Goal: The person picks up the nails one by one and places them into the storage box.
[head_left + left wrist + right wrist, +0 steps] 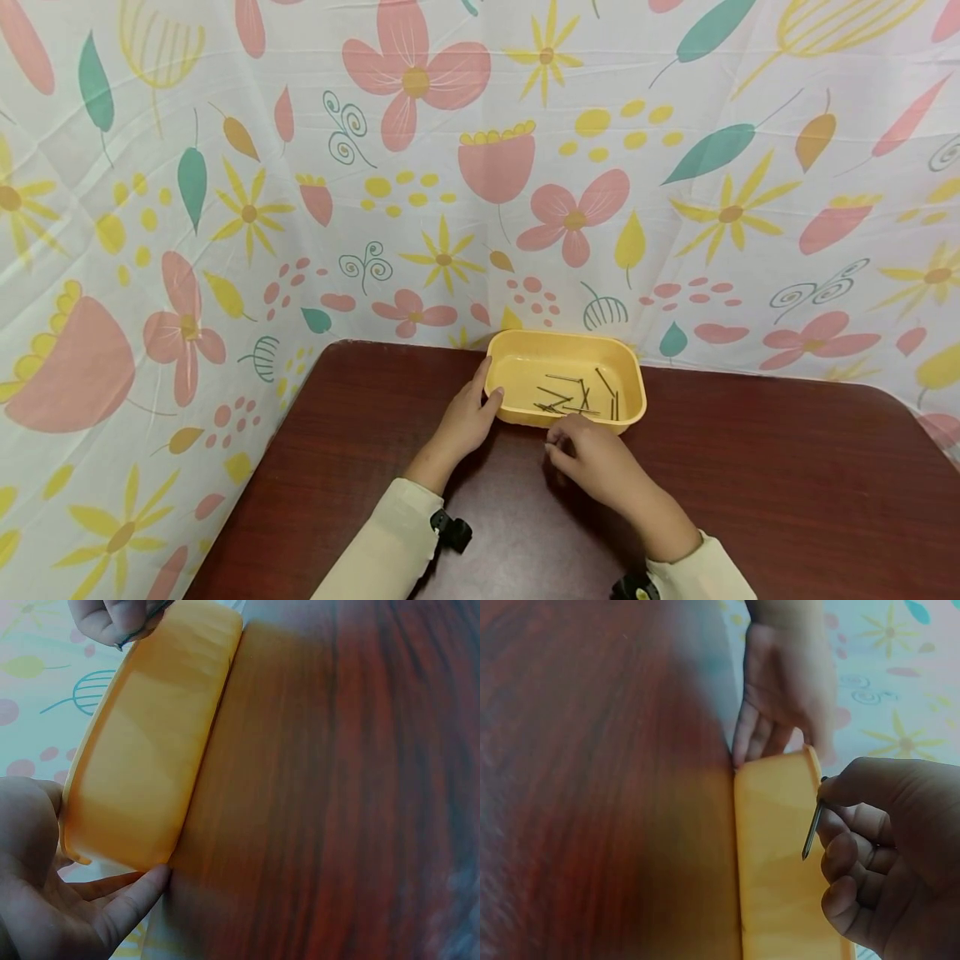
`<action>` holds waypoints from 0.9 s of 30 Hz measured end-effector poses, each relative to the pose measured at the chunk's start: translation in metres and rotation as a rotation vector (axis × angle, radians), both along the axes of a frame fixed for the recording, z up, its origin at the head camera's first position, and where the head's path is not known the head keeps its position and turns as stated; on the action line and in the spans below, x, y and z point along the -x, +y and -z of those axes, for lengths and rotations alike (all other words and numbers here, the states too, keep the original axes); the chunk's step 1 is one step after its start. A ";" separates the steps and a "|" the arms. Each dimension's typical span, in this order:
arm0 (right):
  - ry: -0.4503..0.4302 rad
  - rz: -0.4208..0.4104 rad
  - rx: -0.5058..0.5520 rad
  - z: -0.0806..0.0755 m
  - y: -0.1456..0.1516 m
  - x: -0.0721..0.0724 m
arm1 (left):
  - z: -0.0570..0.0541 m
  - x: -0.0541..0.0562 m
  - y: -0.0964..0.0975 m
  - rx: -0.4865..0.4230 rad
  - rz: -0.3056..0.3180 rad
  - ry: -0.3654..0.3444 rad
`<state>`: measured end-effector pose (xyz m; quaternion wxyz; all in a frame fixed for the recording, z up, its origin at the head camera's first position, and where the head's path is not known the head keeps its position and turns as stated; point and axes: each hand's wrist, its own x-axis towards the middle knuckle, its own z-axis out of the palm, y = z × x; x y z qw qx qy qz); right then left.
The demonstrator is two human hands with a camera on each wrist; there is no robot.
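Note:
A shallow yellow plastic basin (517, 367) stands at the table's back edge with several loose nails (564, 408) lying inside. At its left end my left hand (467, 421) holds the basin, thumb at the rim by the near corner and fingers along the outer end wall. In the left wrist view, fingertips (159, 876) reach down to the basin's lower edge. My right hand (597, 462) is just in front of the basin's near wall. Between thumb and forefinger it pinches a single dark nail (812, 829), point slanting downward, clearest in the right wrist view.
The dark red-brown wooden table (750, 467) spreads to the right and in front of the basin. A white cloth (465, 183) printed with flowers and leaves hangs behind and along the left side. Black straps with small devices (452, 531) sit on both wrists.

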<state>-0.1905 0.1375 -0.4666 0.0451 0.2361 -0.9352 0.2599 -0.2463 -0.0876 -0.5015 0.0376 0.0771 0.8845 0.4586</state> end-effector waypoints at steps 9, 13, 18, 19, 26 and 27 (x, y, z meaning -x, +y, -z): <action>0.066 0.040 0.057 -0.009 0.010 0.004 | 0.000 -0.001 0.000 -0.008 0.001 0.001; 0.093 0.066 0.099 -0.011 0.015 0.005 | 0.001 -0.001 0.000 -0.012 -0.002 0.004; 0.113 0.093 0.119 -0.010 0.020 0.009 | 0.002 -0.001 0.000 -0.010 -0.001 0.004; 0.115 0.094 0.121 -0.011 0.021 0.009 | 0.002 -0.001 0.000 -0.011 -0.001 0.004; 0.145 0.157 0.100 -0.015 0.026 0.017 | 0.001 0.000 0.000 -0.016 -0.001 0.001; 0.146 0.170 0.097 -0.016 0.027 0.018 | 0.001 0.000 0.000 -0.015 -0.001 0.001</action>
